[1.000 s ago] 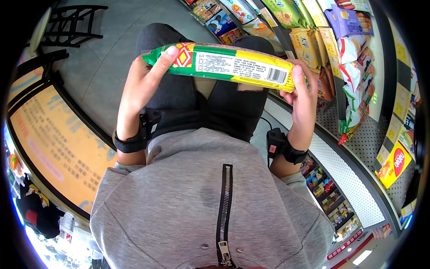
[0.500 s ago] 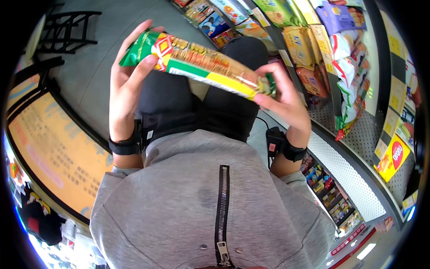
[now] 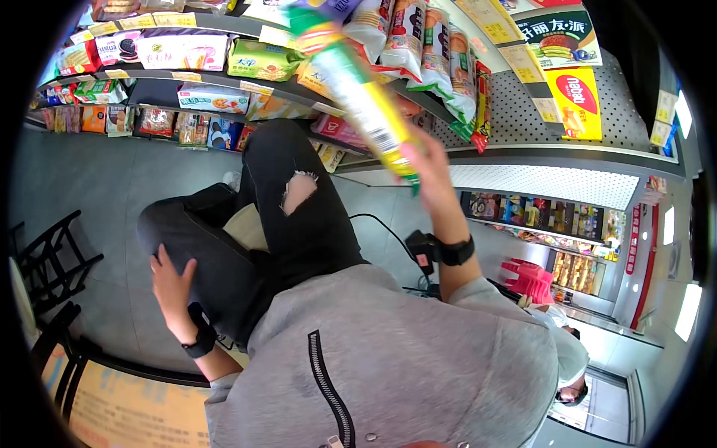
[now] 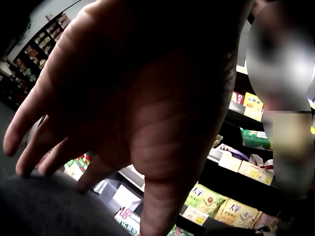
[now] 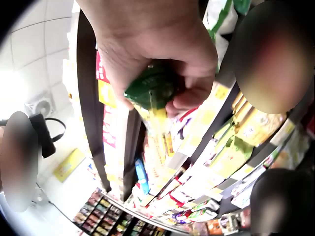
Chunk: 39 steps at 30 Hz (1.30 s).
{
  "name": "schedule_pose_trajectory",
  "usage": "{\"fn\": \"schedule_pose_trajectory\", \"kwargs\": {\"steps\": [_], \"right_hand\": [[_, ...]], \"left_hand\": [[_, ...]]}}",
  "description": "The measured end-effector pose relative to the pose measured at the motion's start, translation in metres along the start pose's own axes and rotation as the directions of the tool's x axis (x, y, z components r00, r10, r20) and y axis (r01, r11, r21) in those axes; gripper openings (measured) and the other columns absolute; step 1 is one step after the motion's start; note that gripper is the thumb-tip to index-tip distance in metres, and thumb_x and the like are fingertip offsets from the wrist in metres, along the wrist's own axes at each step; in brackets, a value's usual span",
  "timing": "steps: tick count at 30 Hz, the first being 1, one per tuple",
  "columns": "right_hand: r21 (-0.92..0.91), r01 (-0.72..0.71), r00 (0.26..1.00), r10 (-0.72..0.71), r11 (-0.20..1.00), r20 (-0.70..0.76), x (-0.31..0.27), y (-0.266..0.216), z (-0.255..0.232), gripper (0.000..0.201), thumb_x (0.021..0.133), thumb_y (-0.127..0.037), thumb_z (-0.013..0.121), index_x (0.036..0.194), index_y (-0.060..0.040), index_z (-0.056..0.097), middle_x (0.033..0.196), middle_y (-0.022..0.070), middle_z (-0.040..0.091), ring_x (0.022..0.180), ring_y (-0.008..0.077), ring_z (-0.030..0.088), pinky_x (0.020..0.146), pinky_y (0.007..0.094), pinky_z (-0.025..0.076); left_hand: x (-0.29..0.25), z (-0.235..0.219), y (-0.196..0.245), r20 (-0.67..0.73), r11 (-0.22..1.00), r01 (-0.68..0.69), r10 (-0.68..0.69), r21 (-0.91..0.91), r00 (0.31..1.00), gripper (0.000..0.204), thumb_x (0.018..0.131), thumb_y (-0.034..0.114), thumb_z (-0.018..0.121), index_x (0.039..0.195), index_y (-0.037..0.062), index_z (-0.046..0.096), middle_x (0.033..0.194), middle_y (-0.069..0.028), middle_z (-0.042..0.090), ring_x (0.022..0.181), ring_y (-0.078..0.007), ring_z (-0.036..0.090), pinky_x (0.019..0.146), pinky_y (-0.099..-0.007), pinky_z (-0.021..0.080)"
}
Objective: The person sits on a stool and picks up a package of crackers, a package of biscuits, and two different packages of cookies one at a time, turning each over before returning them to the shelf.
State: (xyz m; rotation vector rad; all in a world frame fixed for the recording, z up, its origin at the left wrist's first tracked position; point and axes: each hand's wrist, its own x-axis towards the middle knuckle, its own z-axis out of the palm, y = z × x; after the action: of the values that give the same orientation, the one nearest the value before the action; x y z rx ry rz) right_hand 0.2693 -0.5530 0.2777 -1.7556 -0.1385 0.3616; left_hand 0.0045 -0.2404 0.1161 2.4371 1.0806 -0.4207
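My right hand grips the near end of a long green and yellow snack package, which is blurred in the head view and slants up and left in front of the shelves. In the right wrist view, the fingers of my right hand curl round the package's green end. My left hand rests on the dark trousers at the thigh, holding nothing. The left wrist view shows my left hand with fingers spread and their tips at the dark cloth.
Shelves with bagged snacks run along the top and right. A perforated shelf holds a yellow packet. A black-framed chair stands at the left above an orange tabletop. Pink stools and a person are at the right.
My left hand has let go of the package and moved down to the thigh. My right hand has carried the package up towards the shelves. The head view has turned towards the shelves.
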Motion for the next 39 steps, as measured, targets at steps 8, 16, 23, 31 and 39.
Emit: {"fn": "schedule_pose_trajectory", "kwargs": {"steps": [8,16,23,31,39], "right_hand": [[0.234,0.058,0.918,0.040,0.970,-0.394,0.013,-0.014,-0.082,0.034,0.083,-0.035,0.050,0.095,-0.0025,0.049,0.071,0.0064,0.053,0.054,0.0131,0.051,0.045,0.0229,0.037],[-0.200,-0.025,0.861,-0.081,0.979,-0.503,0.056,-0.003,-0.122,0.048,0.077,-0.028,0.060,0.114,-0.0038,0.043,0.093,0.0110,0.050,0.064,0.0156,0.054,0.051,0.0224,0.044],[-0.986,0.129,0.688,-0.726,0.110,0.010,0.069,-0.031,-0.057,0.051,0.073,-0.027,0.060,0.114,-0.0009,0.044,0.103,0.0229,0.047,0.103,0.0351,0.040,0.087,0.0419,0.031],[-0.900,0.313,0.807,-0.585,0.304,0.083,0.122,-0.024,0.022,0.061,0.072,-0.042,0.058,0.108,0.0058,0.045,0.089,0.0253,0.056,0.086,0.0381,0.053,0.075,0.0414,0.043],[-0.986,0.055,0.918,-0.396,0.158,-0.012,0.148,-0.032,0.032,0.078,0.068,-0.053,0.056,0.115,0.0062,0.037,0.084,0.0278,0.058,0.084,0.0396,0.056,0.074,0.0420,0.044]], "left_hand": [[0.027,0.001,-0.001,-0.023,0.999,-0.008,0.007,-0.053,1.000,0.083,0.069,0.038,0.064,0.134,0.0227,0.013,0.128,-0.0357,0.016,0.100,-0.0484,0.045,0.083,-0.0447,0.041],[0.048,0.005,-0.019,0.024,0.994,0.003,0.000,-0.112,1.000,0.090,0.064,0.040,0.066,0.134,0.0282,0.011,0.130,-0.0351,0.010,0.094,-0.0481,0.049,0.081,-0.0446,0.042],[0.048,0.009,-0.022,0.029,0.988,0.004,0.000,-0.154,1.000,0.091,0.063,0.041,0.067,0.134,0.0292,0.011,0.131,-0.0348,0.007,0.100,-0.0491,0.045,0.084,-0.0446,0.040],[0.043,0.006,-0.024,0.027,0.975,0.001,0.005,-0.220,1.000,0.091,0.063,0.043,0.067,0.134,0.0285,0.011,0.132,-0.0339,0.006,0.103,-0.0509,0.041,0.085,-0.0468,0.039],[0.047,0.013,-0.029,0.001,0.975,-0.007,0.007,-0.221,1.000,0.092,0.062,0.045,0.067,0.133,0.0299,0.012,0.132,-0.0330,0.006,0.102,-0.0539,0.039,0.085,-0.0481,0.039]]}}
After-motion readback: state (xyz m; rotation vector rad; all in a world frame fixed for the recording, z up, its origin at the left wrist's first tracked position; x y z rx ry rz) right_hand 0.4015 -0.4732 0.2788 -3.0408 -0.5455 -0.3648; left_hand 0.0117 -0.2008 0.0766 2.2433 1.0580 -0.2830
